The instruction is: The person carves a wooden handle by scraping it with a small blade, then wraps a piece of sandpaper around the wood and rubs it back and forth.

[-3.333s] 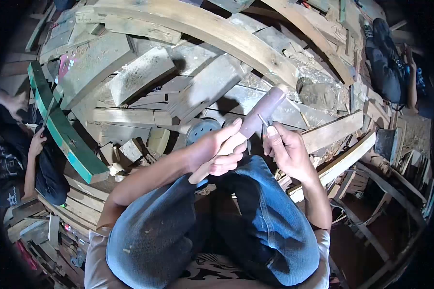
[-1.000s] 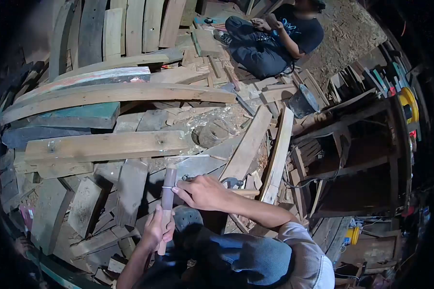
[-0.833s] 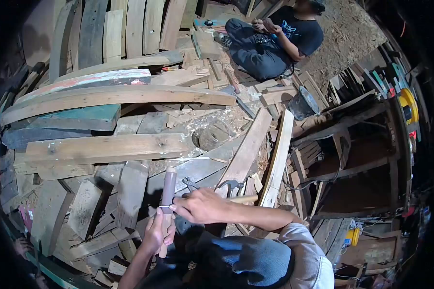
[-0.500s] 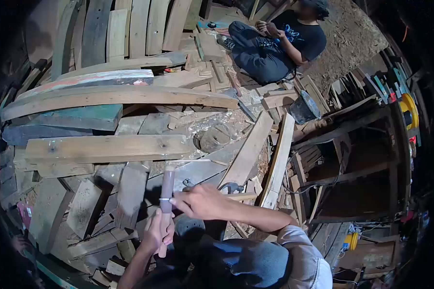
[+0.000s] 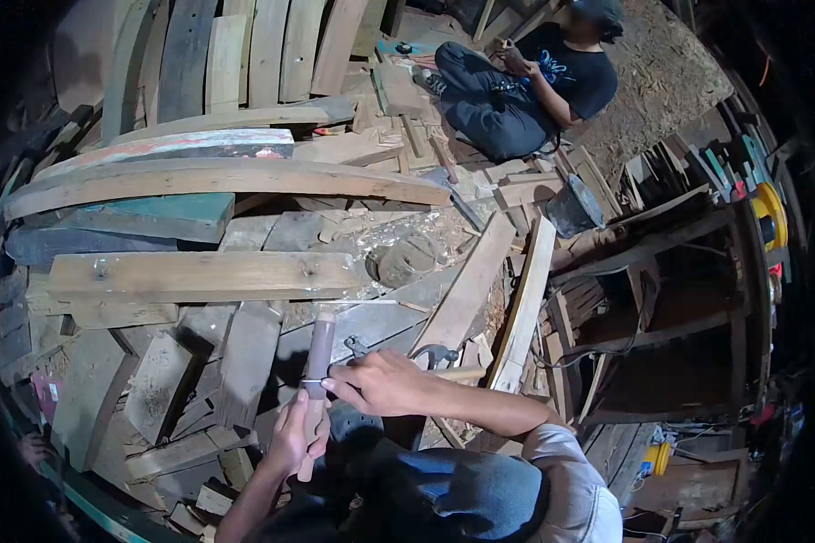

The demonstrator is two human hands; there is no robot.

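Note:
My left hand (image 5: 292, 434) is wrapped around the lower, paler part of a wooden rod-like piece (image 5: 319, 348), held nearly upright above my lap. Its upper part is a darker, purplish brown with a pale tip. A thin light ring (image 5: 312, 382) circles the piece around its middle. My right hand (image 5: 378, 382) is closed, with thumb and fingers pinching at the ring's right side. Beyond the right hand, a hammer-like tool (image 5: 439, 356) with a dark head and a wooden handle lies among the planks.
A long beam (image 5: 199, 274) lies across the left side, with curved timbers (image 5: 226, 177) behind it. Planks (image 5: 466, 276) slant away at the right, near a dark bucket (image 5: 573, 206). Another person (image 5: 516, 100) sits on the floor at the back, holding something small. Wooden shelving (image 5: 670, 308) stands at right.
The ring sits slightly lower along the wooden piece, and my right hand has shifted down with it. The piece leans a little more to the right at its top.

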